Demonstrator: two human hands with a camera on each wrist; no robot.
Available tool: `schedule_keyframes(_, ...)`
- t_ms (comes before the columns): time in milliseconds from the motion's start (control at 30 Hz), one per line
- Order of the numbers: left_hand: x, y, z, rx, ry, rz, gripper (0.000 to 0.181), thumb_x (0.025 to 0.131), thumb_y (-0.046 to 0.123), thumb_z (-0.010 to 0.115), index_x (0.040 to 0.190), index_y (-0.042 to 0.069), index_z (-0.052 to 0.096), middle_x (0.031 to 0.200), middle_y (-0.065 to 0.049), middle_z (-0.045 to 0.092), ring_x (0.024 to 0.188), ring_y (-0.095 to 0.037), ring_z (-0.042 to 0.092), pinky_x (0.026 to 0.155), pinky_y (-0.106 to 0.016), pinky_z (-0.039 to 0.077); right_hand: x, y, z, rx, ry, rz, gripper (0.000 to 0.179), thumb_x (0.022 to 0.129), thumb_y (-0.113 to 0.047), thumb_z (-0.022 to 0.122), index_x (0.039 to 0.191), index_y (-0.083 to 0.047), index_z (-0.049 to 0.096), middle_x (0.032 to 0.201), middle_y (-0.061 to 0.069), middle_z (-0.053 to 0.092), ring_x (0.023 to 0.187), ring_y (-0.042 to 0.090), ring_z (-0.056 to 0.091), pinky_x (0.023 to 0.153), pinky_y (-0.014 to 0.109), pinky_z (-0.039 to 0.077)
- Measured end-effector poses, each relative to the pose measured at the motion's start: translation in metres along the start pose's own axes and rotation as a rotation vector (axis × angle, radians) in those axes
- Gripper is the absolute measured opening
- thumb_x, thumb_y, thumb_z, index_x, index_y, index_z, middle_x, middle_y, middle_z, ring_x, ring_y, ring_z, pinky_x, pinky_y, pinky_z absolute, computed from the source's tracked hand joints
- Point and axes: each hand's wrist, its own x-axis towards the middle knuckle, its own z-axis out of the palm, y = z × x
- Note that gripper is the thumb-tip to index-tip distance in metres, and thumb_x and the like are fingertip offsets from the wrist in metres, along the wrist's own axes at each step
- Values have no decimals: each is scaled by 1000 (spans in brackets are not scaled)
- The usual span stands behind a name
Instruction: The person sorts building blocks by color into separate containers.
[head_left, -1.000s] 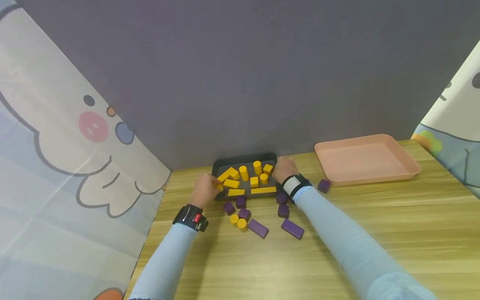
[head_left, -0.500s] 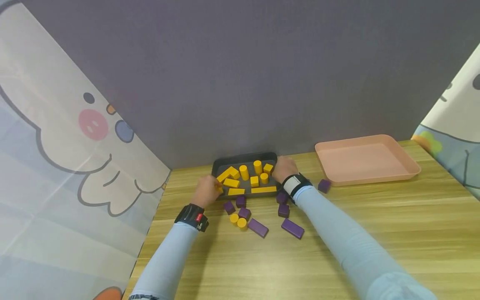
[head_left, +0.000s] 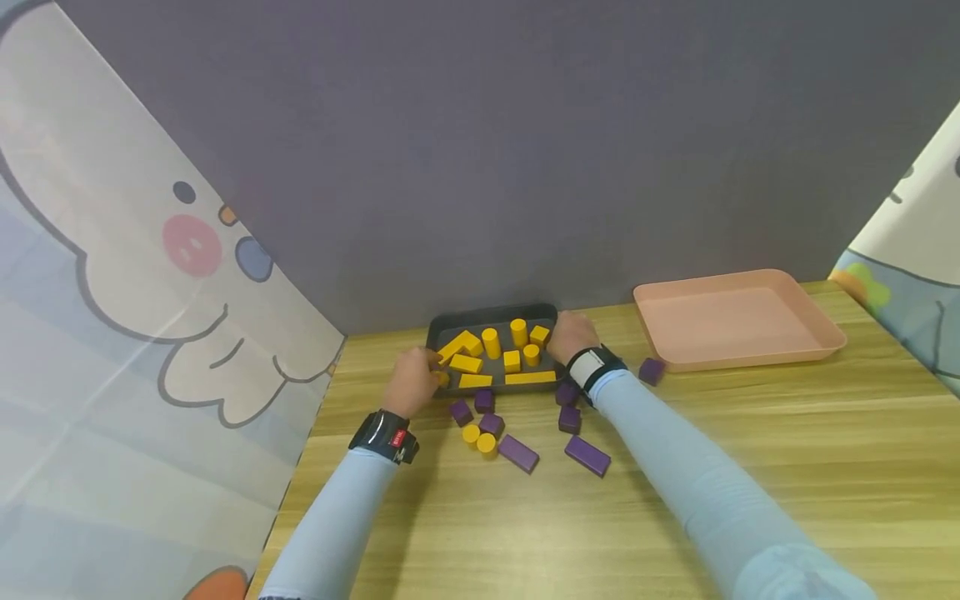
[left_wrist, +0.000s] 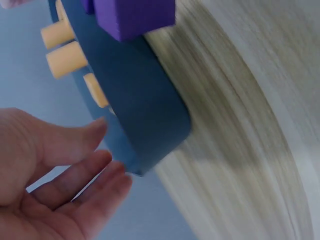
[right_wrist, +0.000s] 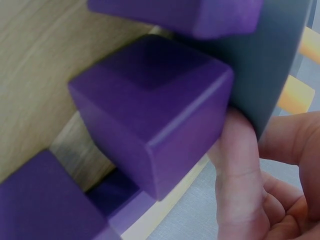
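Note:
A dark grey tray [head_left: 491, 319] holds several yellow blocks, among them a cylinder [head_left: 491, 343], a cube [head_left: 512, 361] and a long bar [head_left: 530, 377]. My left hand [head_left: 411, 382] is at the tray's left end, beside a small yellow block [head_left: 442, 379]. In the left wrist view, the thumb and fingers of that hand [left_wrist: 65, 170] are apart near the tray wall [left_wrist: 155, 120], with nothing visible between them. My right hand [head_left: 572, 335] grips the tray's right end. In the right wrist view, its thumb and a finger [right_wrist: 239, 165] pinch the wall, close to a purple cube [right_wrist: 155, 110].
In front of the tray lie several purple cubes [head_left: 491, 424], two yellow discs or short cylinders [head_left: 487, 446] and purple bars [head_left: 588, 456]. Another purple cube [head_left: 652, 371] sits near a pink tray [head_left: 738, 363] at the right. A grey wall [head_left: 480, 167] rises behind the table.
My left hand has let go of a yellow block, which now rests in the tray's left front corner. The right hand keeps its grip on the tray. The head view has shifted slightly.

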Motion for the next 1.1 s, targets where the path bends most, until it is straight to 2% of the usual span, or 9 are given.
schedule_keyframes(100, -14, 10, 0, 3, 83, 84, 35, 90, -1, 74, 125, -2, 72, 130, -23, 72, 84, -33, 74, 59, -33, 58, 0, 1, -1, -4, -5, -5, 32, 88, -12, 71, 113, 8, 71, 107, 24, 76, 95, 35, 72, 83, 44, 62)
schedule_keyframes(167, -28, 18, 2, -3, 105, 158, 39, 93, 2, 74, 132, -2, 68, 137, -23, 68, 103, -40, 75, 75, -40, 64, 1, 3, -2, -6, -12, -11, 34, 87, -12, 71, 114, 9, 70, 107, 25, 75, 94, 36, 72, 83, 44, 62)
schedule_keyframes(233, -43, 25, 6, 18, 102, 238, 46, 96, 8, 74, 139, 0, 63, 146, -25, 61, 131, -45, 62, 99, -47, 60, 3, 5, -2, -6, -15, -27, 34, 86, -12, 71, 112, 10, 69, 104, 25, 75, 91, 35, 71, 79, 44, 61)
schedule_keyframes(300, -62, 32, 10, 32, 55, 275, 54, 98, 14, 72, 148, 3, 55, 155, -25, 51, 147, -47, 46, 114, -57, 45, 6, 9, -2, -4, -20, -49, 31, 85, -12, 71, 108, 9, 71, 100, 24, 74, 86, 33, 69, 74, 42, 59)
schedule_keyframes(367, -80, 37, 16, 57, 7, 313, 60, 100, 20, 70, 155, 7, 49, 161, -24, 44, 152, -47, 37, 118, -62, 39, 9, 12, -1, -1, -27, -75, 28, 84, -12, 72, 103, 8, 72, 94, 21, 74, 80, 31, 67, 67, 38, 55)
schedule_keyframes(467, -106, 41, 25, 156, -56, 371, 67, 103, 27, 66, 162, 12, 38, 167, -19, 36, 156, -42, 32, 120, -65, 35, 12, 16, -2, 9, -48, -111, 22, 84, -13, 71, 96, 5, 75, 85, 16, 72, 73, 27, 63, 60, 33, 49)
schedule_keyframes(600, -130, 40, 37, 313, -119, 449, 72, 107, 32, 58, 166, 9, 24, 172, -14, 26, 158, -34, 30, 122, -62, 35, 10, 15, -8, 78, -89, -112, 15, 86, -12, 68, 81, 1, 72, 71, 11, 68, 60, 23, 64, 50, 28, 47)
schedule_keyframes(767, -140, 39, 48, 408, -171, 481, 73, 109, 36, 51, 167, 7, 17, 175, -14, 19, 161, -31, 25, 124, -60, 33, 2, 11, -18, 161, -92, -73, 22, 88, -9, 66, 67, -3, 65, 58, 8, 65, 47, 20, 65, 42, 25, 49)
schedule_keyframes(1100, -147, 43, 58, 521, -198, 480, 66, 111, 34, 43, 166, 5, 21, 174, -14, 18, 162, -28, 23, 127, -56, 29, -4, 9, -18, 123, -79, -82, 12, 86, -4, 66, 83, 4, 74, 66, 11, 71, 50, 19, 66, 45, 25, 49)
